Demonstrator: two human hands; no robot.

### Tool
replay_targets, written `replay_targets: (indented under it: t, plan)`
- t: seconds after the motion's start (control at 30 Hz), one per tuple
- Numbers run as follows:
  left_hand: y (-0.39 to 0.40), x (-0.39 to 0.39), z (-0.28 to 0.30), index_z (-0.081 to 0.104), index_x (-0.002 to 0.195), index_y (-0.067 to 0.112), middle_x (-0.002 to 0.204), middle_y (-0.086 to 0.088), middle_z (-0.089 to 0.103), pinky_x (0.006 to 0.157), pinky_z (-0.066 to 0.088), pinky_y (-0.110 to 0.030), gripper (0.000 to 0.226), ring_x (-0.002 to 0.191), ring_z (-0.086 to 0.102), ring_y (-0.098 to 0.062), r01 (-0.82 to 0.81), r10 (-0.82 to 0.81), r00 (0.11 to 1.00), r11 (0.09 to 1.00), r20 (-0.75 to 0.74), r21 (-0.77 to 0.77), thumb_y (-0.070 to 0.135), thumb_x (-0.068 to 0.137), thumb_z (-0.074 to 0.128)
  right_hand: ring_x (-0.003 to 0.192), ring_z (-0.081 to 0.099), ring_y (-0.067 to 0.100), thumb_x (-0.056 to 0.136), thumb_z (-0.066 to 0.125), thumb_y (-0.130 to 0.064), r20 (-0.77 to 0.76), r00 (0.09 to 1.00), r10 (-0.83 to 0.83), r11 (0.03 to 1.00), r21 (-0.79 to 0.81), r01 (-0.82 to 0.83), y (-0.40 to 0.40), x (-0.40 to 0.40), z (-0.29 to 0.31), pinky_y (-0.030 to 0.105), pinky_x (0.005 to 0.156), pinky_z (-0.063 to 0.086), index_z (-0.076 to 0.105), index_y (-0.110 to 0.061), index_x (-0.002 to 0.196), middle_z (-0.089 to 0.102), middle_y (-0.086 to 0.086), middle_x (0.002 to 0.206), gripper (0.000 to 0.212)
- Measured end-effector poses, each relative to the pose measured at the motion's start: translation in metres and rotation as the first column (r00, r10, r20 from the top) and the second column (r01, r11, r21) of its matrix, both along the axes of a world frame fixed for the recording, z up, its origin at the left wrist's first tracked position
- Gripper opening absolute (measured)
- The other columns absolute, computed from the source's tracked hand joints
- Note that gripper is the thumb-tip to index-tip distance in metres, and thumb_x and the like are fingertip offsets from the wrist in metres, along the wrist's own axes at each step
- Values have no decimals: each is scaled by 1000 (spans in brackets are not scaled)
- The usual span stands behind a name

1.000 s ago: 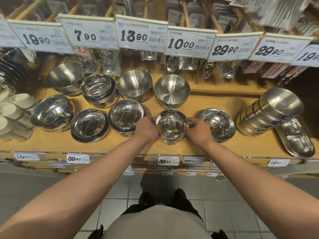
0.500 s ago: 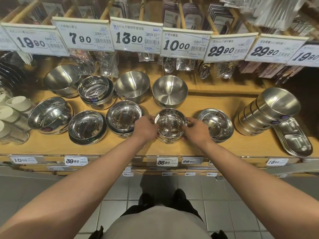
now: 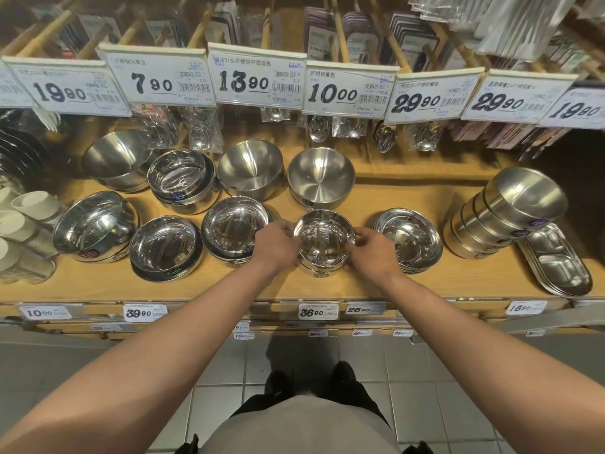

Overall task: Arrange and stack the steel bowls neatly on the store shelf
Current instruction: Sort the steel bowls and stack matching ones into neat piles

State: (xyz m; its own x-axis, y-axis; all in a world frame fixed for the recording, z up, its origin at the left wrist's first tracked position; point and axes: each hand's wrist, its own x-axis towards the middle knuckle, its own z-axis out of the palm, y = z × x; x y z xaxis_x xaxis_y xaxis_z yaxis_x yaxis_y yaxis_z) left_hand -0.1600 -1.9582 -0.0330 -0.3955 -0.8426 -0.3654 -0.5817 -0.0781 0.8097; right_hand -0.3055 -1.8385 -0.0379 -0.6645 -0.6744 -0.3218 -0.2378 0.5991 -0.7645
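Observation:
A small shiny steel bowl (image 3: 324, 239) sits on top of a short stack at the front middle of the wooden shelf (image 3: 288, 286). My left hand (image 3: 274, 244) grips its left rim and my right hand (image 3: 370, 253) grips its right rim. More steel bowls stand in two rows: a matte bowl (image 3: 320, 178) right behind, a shiny stack (image 3: 234, 231) to the left, and a shallow bowl stack (image 3: 407, 237) to the right. A tilted stack of matte bowls (image 3: 504, 217) leans at the far right.
Divided steel trays (image 3: 556, 260) lie at the right end. White cups (image 3: 23, 221) stand at the left end. Price cards (image 3: 258, 78) and bagged spoons hang over the back row. Price labels line the shelf's front edge above a tiled floor.
Both hands stay on the small bowl's rim. The bowl sits a little further back on the shelf than before; the view has shifted slightly.

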Motion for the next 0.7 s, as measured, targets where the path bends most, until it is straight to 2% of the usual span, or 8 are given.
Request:
replay_targets:
  t: [0.1, 0.27, 0.4, 0.47, 0.53, 0.57, 0.63, 0.7]
  plan:
    - [0, 1, -1, 64, 104, 14, 81, 9, 57, 46, 53, -15, 14, 50, 59, 1, 6, -6, 1000, 1000, -14, -4, 5, 94, 61, 68, 75, 25, 92, 63, -8, -8, 1000, -5, 1000, 0, 5, 1, 1, 1, 43, 82, 62, 69, -16, 108, 77, 10, 81, 19]
    - [1, 3, 1, 59, 92, 22, 75, 13, 54, 51, 55, -14, 12, 58, 56, -1, 31, -31, 1000, 999, 0, -39, 10, 95, 61, 68, 76, 25, 91, 65, -8, -25, 999, -26, 1000, 6, 27, 2, 3, -2, 44, 79, 62, 71, -9, 111, 77, 10, 83, 21]
    - [1, 2, 3, 58, 83, 27, 75, 14, 55, 44, 49, -9, 20, 57, 56, -1, 32, -32, 999, 999, 9, -41, 11, 95, 62, 73, 76, 28, 90, 65, -9, -36, 999, -35, 999, 13, 35, 1, 4, -3, 47, 83, 60, 71, -9, 110, 77, 13, 84, 21]
    - [1, 2, 2, 61, 86, 23, 77, 11, 58, 53, 57, -16, 15, 60, 60, -5, 35, -35, 999, 999, 17, -21, 11, 95, 62, 72, 76, 27, 91, 65, -9, -35, 999, -39, 999, 14, 39, 2, 4, -3, 46, 83, 61, 71, -9, 112, 78, 12, 84, 22]
    - [2, 2, 4, 65, 96, 16, 82, 7, 61, 65, 63, -30, 5, 68, 67, -13, 38, -38, 999, 999, 24, 18, 12, 95, 62, 75, 75, 23, 91, 65, -13, -63, 998, -23, 999, 35, 26, 2, 4, -1, 37, 83, 60, 71, -11, 117, 78, 8, 86, 27]
    - [2, 2, 6, 65, 105, 12, 85, 5, 62, 69, 63, -33, 10, 73, 69, -17, 51, -51, 998, 999, 44, 18, 14, 95, 62, 80, 75, 23, 91, 65, -17, -74, 997, -10, 999, 52, 14, 2, 3, 1, 33, 84, 58, 69, -11, 122, 78, 7, 91, 32]
    - [4, 0, 12, 62, 117, 7, 98, -2, 65, 72, 57, -30, 25, 88, 67, -22, 123, -115, 982, 991, 150, -45, 19, 95, 61, 100, 71, 26, 92, 66, -24, -83, 997, -8, 996, 83, 15, 1, -1, 5, 32, 94, 53, 63, -9, 133, 75, 8, 109, 44]
    - [5, -2, 20, 58, 121, 1, 110, -11, 66, 70, 47, -29, 33, 93, 62, -26, 181, -147, 963, 973, 226, -140, 23, 96, 59, 113, 66, 27, 93, 65, -30, -110, 993, -34, 996, 83, 43, -2, -9, 11, 30, 97, 48, 62, -7, 135, 72, 8, 120, 48]
